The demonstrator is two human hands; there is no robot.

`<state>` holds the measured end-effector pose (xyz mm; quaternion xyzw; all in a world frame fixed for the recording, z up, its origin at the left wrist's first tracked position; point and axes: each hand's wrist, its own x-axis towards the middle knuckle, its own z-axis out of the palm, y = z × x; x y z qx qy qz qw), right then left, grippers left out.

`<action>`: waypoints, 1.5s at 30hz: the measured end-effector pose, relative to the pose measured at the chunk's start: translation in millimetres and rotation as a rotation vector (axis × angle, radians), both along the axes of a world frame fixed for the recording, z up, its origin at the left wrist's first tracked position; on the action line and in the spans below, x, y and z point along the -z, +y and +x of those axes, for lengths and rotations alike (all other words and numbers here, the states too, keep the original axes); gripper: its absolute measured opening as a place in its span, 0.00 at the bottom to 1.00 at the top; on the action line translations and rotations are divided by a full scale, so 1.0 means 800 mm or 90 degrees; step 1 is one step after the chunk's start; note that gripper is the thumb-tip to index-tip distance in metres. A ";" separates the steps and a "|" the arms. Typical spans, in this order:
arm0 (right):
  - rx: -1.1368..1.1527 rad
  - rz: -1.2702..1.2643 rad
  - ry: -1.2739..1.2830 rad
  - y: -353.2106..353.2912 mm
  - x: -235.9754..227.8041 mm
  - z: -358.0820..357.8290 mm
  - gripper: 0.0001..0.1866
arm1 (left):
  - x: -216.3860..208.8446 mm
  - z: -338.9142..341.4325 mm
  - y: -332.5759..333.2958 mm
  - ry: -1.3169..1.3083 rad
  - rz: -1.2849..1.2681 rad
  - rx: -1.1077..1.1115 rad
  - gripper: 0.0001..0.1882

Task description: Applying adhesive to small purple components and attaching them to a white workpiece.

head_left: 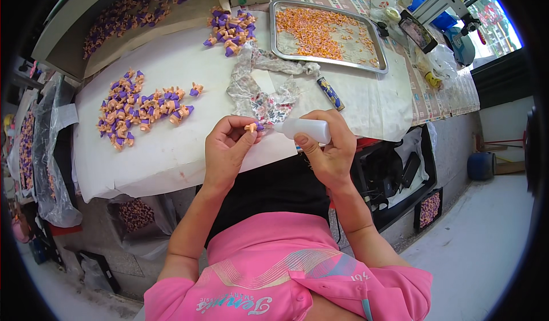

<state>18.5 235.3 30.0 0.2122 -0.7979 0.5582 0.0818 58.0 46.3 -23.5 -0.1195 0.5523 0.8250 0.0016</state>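
Between the thumb and fingers of my left hand (227, 149) is a small peach and purple toy figure part (252, 127). My right hand (333, 149) grips a white squeeze bottle (309, 130), held on its side with its tip pointing left at the figure part. Whether the tip touches the part is too small to tell. A crumpled floral cloth (274, 106) lies on the white-covered table just beyond both hands. On the left of the table spreads a loose pile of similar peach and purple parts (137, 108).
A metal tray (385, 64) at the back right holds many tiny orange and pink pieces. A blue patterned tube (330, 94) lies in front of it. Another parts pile (231, 30) sits at the back, beside a large box (63, 29) of parts. A phone (417, 31) stands on a holder.
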 end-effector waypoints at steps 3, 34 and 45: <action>0.002 -0.001 0.000 0.002 -0.001 -0.001 0.16 | -0.001 0.000 0.001 0.000 -0.001 0.000 0.11; 0.125 0.337 0.224 0.048 0.037 -0.267 0.11 | -0.050 -0.019 0.021 -0.010 0.049 -0.028 0.10; 0.134 0.438 0.032 0.039 0.020 -0.302 0.06 | -0.058 -0.014 0.008 -0.012 0.048 -0.028 0.10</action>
